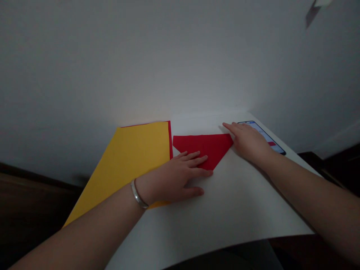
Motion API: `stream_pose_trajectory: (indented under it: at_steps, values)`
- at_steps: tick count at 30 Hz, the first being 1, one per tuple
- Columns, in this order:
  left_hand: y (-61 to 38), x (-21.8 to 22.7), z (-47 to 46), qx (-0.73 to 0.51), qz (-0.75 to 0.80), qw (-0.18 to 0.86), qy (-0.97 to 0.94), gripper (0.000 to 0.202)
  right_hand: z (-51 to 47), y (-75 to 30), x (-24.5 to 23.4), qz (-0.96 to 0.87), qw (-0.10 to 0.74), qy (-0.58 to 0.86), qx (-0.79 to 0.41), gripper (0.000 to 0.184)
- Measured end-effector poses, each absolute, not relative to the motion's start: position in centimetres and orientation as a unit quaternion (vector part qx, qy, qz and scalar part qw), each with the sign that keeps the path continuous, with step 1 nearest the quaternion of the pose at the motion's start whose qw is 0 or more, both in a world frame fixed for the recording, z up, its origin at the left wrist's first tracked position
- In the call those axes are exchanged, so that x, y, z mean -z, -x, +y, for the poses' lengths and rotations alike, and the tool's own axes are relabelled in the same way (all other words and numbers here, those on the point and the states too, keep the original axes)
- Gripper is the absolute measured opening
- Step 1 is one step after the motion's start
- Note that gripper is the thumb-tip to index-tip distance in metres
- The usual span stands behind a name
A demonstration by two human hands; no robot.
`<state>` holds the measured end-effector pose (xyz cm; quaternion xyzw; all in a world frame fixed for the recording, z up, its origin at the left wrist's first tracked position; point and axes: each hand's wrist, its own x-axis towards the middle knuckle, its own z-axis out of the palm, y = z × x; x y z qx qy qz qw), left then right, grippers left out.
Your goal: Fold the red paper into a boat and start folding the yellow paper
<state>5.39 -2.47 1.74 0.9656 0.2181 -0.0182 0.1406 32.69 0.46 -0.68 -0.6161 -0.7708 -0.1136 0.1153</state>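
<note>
A folded piece of red paper point(202, 144) lies flat on the white table, its long straight edge toward the wall and its sides slanting in toward me. My left hand point(184, 175) rests palm down with fingers spread over the paper's lower left part, a silver bangle at the wrist. My right hand point(249, 140) is beside the paper's right corner, with one finger stretched toward the wall; its other fingers are partly hidden. Under my left wrist and forearm lies a large yellow sheet point(135, 153), with a red edge showing behind it.
A phone point(268, 140) with a lit screen lies at the table's right side, partly behind my right hand. The white table point(239, 210) meets a pale wall point(180, 56) at the back. Dark wooden furniture point(33, 202) stands at the left.
</note>
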Motion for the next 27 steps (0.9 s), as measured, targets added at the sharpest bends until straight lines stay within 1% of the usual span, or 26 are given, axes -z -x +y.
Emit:
stream_pose_trajectory:
  at_steps: [1,3,4,7,8,10,13,15,17,20,25,27]
  values:
    - [-5.4,-1.8,-2.5,0.018,0.221,0.137,-0.966,0.053,0.1,-32.0,0.3,-0.775,0.137,0.605,0.12,0.055]
    - [-5.6,-1.8,-2.5,0.014,0.228,0.129,-0.965,0.057,-0.8,-30.4,-0.1,-0.804,0.149,0.568,0.093,0.05]
    - [-5.7,-1.7,-2.4,0.009,0.232,0.124,-0.965,0.06,-1.2,-29.6,-0.2,-0.825,0.14,0.545,0.054,0.052]
    - [-5.9,-1.3,-2.1,-0.003,0.245,0.108,-0.964,0.065,-2.4,-27.6,0.2,-0.876,0.074,0.473,-0.067,0.058]
    - [-6.0,-1.1,-2.0,-0.004,0.249,0.103,-0.963,0.067,-2.6,-27.2,0.3,-0.879,0.064,0.466,-0.084,0.06]
    - [-6.0,-1.0,-1.9,0.001,0.252,0.098,-0.963,0.073,-2.8,-27.0,0.6,-0.882,0.046,0.457,-0.101,0.07]
    - [-5.9,-1.1,-1.8,0.013,0.247,0.101,-0.964,0.072,-2.7,-27.4,0.8,-0.876,0.024,0.472,-0.097,0.084]
    - [-5.8,-1.3,-1.9,0.02,0.246,0.106,-0.963,0.066,-2.4,-27.8,0.9,-0.869,0.019,0.487,-0.086,0.088]
    - [-5.8,-1.4,-2.0,0.022,0.253,0.109,-0.961,0.065,-2.2,-28.0,1.1,-0.866,0.022,0.494,-0.074,0.09]
    - [-5.7,-1.2,-2.3,0.019,0.27,0.105,-0.957,0.07,-1.9,-28.2,1.5,-0.86,0.028,0.507,-0.056,0.091]
    - [-5.8,-0.6,-2.9,0.021,0.3,0.09,-0.949,0.087,-1.3,-28.8,1.9,-0.847,0.023,0.53,-0.027,0.089]
    - [-5.8,-0.4,-3.1,0.016,0.322,0.074,-0.944,0.09,-1.1,-29.0,1.8,-0.841,0.018,0.541,-0.016,0.089]
